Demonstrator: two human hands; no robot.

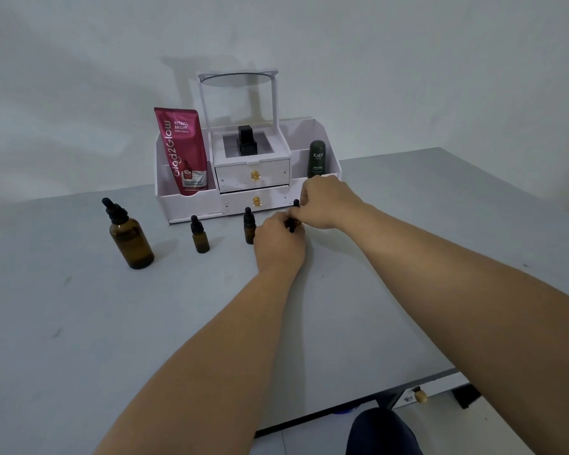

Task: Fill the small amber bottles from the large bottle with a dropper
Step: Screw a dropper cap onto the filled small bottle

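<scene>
Both my hands meet over a small amber glass bottle with a black dropper cap (294, 215), which stands toward the far edge of the grey table (79, 323), just in front of the white cosmetic organiser with two gold-knobbed drawers (253, 192). My left hand (278, 243) wraps around the bottle's body, fingers (283, 223) closed on it, so most of the glass is hidden. My right hand (326, 201) comes in from above and behind, its fingers (301, 210) pinched on the black dropper cap; only the rubber bulb tip shows between them.

Just left of my left hand stands a second small amber dropper bottle (249, 226), capped and upright. Farther left along the same row is a third small amber dropper bottle (200, 234), also capped. Nearer the left edge of the table stands the large amber glass bottle with a black dropper top (130, 238), upright and well apart from my hands.

In the organiser, a red squeeze tube (184, 149) leans in the left compartment, a dark green bottle (316, 159) stands in the right one, and a black square bottle (246, 139) sits on top in the middle.
</scene>
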